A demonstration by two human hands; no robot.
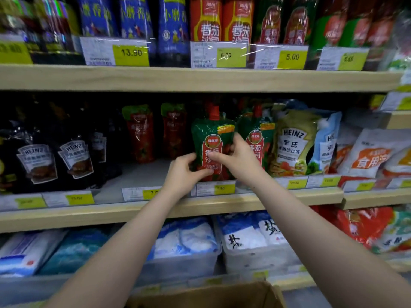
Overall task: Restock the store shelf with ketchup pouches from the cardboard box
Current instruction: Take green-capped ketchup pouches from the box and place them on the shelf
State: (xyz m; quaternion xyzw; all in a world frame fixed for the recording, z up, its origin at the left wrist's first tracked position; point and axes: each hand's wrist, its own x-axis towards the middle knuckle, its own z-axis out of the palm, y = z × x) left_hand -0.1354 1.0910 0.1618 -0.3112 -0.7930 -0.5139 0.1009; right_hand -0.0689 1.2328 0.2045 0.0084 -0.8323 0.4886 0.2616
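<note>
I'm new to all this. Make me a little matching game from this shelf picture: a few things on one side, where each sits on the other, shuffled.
Things:
1. green ketchup pouch
2. cardboard box
3. black Heinz pouches
4. yellow 13.90 price tag

Places:
A. bottom edge of the view, below the arms
B. middle shelf, far left
C. top shelf edge
D. middle shelf, held by the left hand and right hand

Pairs: 1-D, 2-A, 3-B, 4-C

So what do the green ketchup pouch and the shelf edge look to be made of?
Green ketchup pouch: seemingly flexible plastic film, glossy, with creases and glare, and a red cap on top. Shelf edge: pale wood-look board, matte with faint grain; possibly laminate.
</note>
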